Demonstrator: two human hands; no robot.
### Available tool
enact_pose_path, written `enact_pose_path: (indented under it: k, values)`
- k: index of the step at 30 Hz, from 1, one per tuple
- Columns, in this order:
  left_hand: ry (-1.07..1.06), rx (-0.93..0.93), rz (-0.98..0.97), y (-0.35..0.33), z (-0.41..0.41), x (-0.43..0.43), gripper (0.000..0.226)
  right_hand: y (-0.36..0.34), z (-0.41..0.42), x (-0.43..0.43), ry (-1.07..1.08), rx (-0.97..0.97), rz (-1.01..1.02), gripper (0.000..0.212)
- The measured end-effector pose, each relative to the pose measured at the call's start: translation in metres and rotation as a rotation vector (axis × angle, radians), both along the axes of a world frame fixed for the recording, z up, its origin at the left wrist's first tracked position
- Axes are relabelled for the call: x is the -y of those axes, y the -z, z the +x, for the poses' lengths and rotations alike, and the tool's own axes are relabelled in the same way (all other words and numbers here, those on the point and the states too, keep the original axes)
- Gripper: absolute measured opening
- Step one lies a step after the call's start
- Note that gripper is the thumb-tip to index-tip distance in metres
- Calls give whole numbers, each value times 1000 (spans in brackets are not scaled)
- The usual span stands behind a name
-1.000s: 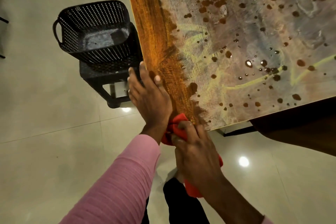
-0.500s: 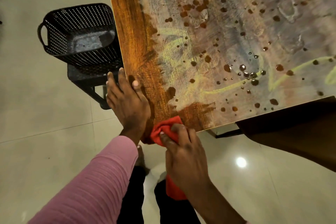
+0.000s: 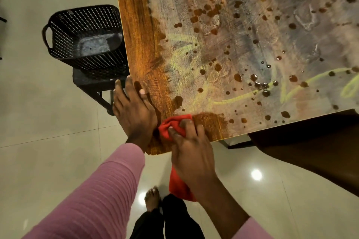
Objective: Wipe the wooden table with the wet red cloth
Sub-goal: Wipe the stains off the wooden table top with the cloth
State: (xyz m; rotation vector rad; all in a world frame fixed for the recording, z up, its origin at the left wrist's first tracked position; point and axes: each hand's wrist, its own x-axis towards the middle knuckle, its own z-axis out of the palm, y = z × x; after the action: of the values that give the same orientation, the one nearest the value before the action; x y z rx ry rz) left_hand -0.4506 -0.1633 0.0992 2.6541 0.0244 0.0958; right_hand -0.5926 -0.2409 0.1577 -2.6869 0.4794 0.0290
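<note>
Right hand (image 3: 191,150) grips cloth (image 3: 172,125) (bunched)

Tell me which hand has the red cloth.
The right hand: its fingers curl round the red cloth at the wooden table's near corner. The left hand holds nothing and rests flat on the table's edge.

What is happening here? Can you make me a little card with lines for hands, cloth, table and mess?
left hand: rests on the wooden table edge, fingers straight
right hand: grips the red cloth, pressing it on the table
wiped part: left edge and near corner
mess: chalky smears, brown spots
beside: black basket on a stool
</note>
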Motion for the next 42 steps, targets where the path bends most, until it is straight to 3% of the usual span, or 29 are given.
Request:
enact_pose_path:
  k: [4,7,15,21,23,29,33,37,39,42]
  values:
    - [7,-16,-28,-2,1,-1,58,3,1,63,179,-98,-62,39]
    - [20,-25,-26,-3,1,0,59,0,15,83,348,-57,-92,38]
    - [19,-45,-30,-4,1,0,55,-6,19,8,7,19,-7,39]
    - [33,-59,-41,-1,1,-2,50,3,20,70,427,-9,-39,39]
    - [37,-64,-53,0,2,-3,50,2,30,59,473,12,-35,40]
    - [24,-104,-85,-1,4,-4,50,0,47,8,238,44,-51,43]
    - [10,-167,-129,-5,4,-6,50,1,42,-2,273,163,-77,42]
    - [21,-186,-145,-10,4,-4,49,3,53,-11,48,-17,-154,43]
    - [17,-191,-157,-10,5,-3,48,4,57,4,158,-29,-173,39]
    - [17,-187,-160,-7,4,-3,49,5,65,32,509,-35,-117,39]
